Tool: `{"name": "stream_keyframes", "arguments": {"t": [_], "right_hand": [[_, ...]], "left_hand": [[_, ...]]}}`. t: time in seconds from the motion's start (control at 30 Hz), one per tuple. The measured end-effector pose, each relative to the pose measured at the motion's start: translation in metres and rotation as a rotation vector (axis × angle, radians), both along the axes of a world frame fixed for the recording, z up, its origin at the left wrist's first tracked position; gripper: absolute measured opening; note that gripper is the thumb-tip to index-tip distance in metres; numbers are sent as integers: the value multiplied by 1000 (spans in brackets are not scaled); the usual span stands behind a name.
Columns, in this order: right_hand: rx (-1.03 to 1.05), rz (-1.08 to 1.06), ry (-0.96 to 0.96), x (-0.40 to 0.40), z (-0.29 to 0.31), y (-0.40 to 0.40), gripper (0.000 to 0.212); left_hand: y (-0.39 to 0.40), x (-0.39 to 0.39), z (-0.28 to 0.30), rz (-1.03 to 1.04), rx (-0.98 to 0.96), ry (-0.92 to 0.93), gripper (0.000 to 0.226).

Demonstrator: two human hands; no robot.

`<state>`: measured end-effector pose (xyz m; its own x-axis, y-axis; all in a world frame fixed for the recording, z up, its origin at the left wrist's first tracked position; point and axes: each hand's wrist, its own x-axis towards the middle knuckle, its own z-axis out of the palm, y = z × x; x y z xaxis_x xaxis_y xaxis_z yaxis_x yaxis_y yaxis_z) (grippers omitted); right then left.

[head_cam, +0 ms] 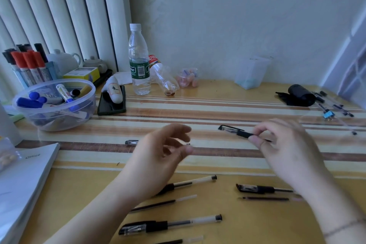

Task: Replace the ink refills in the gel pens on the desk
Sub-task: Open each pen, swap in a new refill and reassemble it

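My right hand pinches a capped black gel pen by its grip, holding it above the striped desk with the cap pointing left. My left hand hovers blurred at centre, fingers apart and nothing clearly held. Behind it a capped pen lies on the desk, mostly hidden. Nearer me lie a clear-barrelled pen, a loose refill, a capped whole pen, a capped front section and a dark refill beneath it.
A clear bowl of markers, a phone and a water bottle stand at the back left. A white booklet lies at the left edge. A black pouch and several pens sit at the far right.
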<state>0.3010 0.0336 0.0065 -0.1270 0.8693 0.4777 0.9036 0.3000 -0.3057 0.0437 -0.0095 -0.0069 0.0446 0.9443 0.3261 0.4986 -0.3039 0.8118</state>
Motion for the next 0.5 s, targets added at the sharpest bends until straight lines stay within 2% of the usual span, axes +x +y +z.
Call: {"name": "stream_keyframes", "arguments": {"t": [0.1,0.23,0.37,0.5], "right_hand": [[-129,-187,-2,25,-9,19,14],[-252,-211,-3,30,-24,29,14],[-298,-210,0,32,-27,32,14],[-316,-209,12,33,-26,32,14]], "left_hand": [[4,-2,1,118,6,-163,17],[8,-5,4,65,-17,-334,17],[7,-8,6,89,-27,-344,22],[3,-9,8,131,-70,-265,49]]}}
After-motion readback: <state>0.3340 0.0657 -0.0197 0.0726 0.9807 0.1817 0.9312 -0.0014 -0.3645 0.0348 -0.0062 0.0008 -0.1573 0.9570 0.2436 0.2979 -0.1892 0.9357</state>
